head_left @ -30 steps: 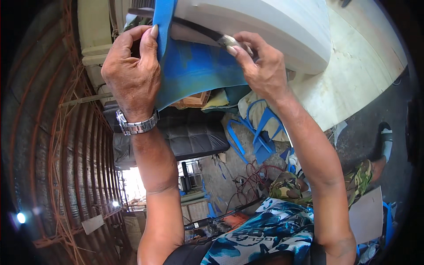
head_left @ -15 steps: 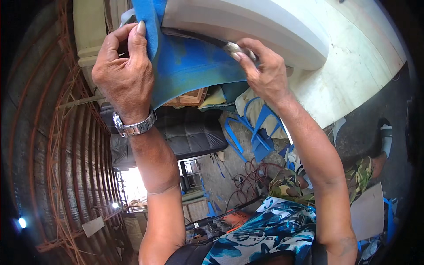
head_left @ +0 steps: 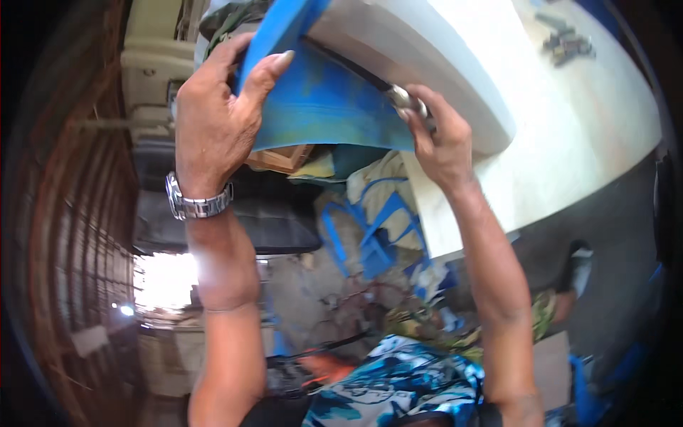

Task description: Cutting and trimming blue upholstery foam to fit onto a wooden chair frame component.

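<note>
My right hand (head_left: 445, 142) is closed round the shiny handle of a knife (head_left: 356, 71). Its long dark blade lies along the seam between a blue foam-like sheet (head_left: 324, 117) and a large pale grey piece (head_left: 434, 64) with a curved edge. At the sheet's upper left, my left hand (head_left: 220, 114), with a metal watch at the wrist, grips the raised blue flap. The thumb lies over its front, and the other fingers are partly hidden behind it. I cannot tell how deep the blade tip goes.
Under the grey piece is a white tabletop (head_left: 569, 128), with a cluster of small dark objects (head_left: 567, 44) at its far right. Blue offcuts (head_left: 380, 231) litter the floor below. A black padded seat (head_left: 284, 220) stands at the left, near a wooden frame (head_left: 282, 158).
The left thumb has lifted from its pinch and spread over the flap. The knife and right hand sit slightly lower and further right in view. The whole view has shifted.
</note>
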The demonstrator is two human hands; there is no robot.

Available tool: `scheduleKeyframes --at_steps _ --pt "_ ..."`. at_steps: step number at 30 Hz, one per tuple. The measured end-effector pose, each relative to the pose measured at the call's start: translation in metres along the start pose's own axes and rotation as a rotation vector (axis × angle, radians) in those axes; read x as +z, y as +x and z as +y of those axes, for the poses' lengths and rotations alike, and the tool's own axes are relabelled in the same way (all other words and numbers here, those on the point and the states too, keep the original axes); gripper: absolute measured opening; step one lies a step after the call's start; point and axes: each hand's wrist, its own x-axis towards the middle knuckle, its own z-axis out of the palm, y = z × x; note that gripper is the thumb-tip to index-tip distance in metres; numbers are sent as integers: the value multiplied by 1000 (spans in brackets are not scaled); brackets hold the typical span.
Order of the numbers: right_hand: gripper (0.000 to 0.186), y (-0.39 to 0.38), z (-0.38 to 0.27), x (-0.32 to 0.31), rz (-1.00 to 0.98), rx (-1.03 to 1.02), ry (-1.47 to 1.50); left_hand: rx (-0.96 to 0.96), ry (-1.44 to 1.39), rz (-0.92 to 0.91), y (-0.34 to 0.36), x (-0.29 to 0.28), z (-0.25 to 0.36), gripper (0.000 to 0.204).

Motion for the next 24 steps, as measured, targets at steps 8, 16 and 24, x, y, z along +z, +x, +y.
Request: scheduleKeyframes --at_steps 8,16,24 --pt "26 12 3 6 -85 57 -125 -4 8 42 -2 12 -27 39" --pt "25 28 -6 33 -4 -59 -114 -34 -83 137 -4 23 1 18" --pt "24 29 -4 33 27 -53 -143 2 -77 198 -10 26 4 18"
